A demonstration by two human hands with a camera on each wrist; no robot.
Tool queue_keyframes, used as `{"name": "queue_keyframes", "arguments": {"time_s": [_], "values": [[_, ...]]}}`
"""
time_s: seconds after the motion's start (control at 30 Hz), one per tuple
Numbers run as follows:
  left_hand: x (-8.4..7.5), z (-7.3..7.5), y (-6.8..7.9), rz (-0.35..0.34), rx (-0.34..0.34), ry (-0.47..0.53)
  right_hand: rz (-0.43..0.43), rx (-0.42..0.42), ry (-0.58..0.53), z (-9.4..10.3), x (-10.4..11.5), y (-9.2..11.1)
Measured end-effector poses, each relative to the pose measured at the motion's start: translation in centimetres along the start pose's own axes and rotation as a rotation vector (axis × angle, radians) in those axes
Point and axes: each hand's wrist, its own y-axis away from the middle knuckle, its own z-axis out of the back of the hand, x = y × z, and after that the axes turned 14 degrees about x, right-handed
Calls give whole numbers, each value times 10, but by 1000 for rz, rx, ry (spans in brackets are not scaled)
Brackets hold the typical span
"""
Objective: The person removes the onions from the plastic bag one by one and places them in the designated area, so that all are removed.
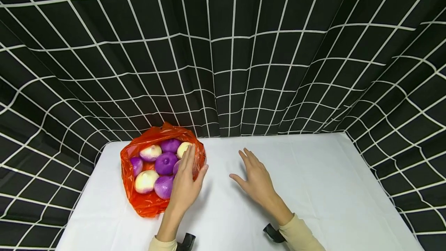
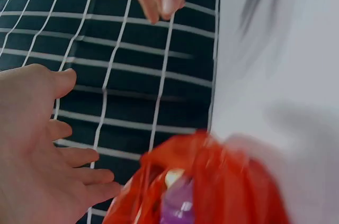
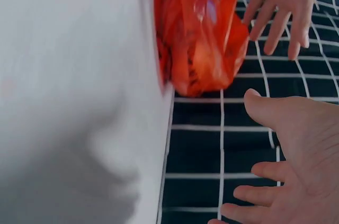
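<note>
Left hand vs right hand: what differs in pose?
In the head view, the left hand overlaps the red bag; the right hand shows apart from it, over the white table. The left hand leans image-right, the right hand image-left. Both have fingers extended and hold nothing.

The red bag is thin, crinkled plastic film with a glossy finish, and the onions in it look smooth, the purple ones shiny. Matt white cloth, faintly creased, covers the counter, while the gridded curtain is dull, softly folded fabric. The sleeves look like matt cloth, the black wrist mounts like plastic.
</note>
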Motion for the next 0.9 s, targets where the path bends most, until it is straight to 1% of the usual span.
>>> {"name": "queue_keyframes", "arguments": {"time_s": [0.07, 0.17, 0.23, 0.37, 0.53, 0.77, 0.83, 0.9], "values": [[6, 9, 5, 17, -3, 8, 11, -5, -16, -3, 7, -2], [12, 21, 11, 53, 12, 20, 27, -2, -42, -6, 16, -5], [16, 27, 15, 89, 23, 33, 42, 2, -67, -7, 22, -8], [28, 34, 22, 124, 25, 35, 66, 0, -134, -9, 35, -14], [41, 42, 30, 162, -5, 38, 67, 6, -234, -13, 53, -18], [60, 54, 37, 201, -28, 8, 100, 61, -384, -20, 82, -26], [64, 58, 40, 214, -51, 0, 117, 65, -402, -22, 88, -28], [68, 62, 43, 232, -88, 0, 125, 66, -409, -26, 93, -30]]}}
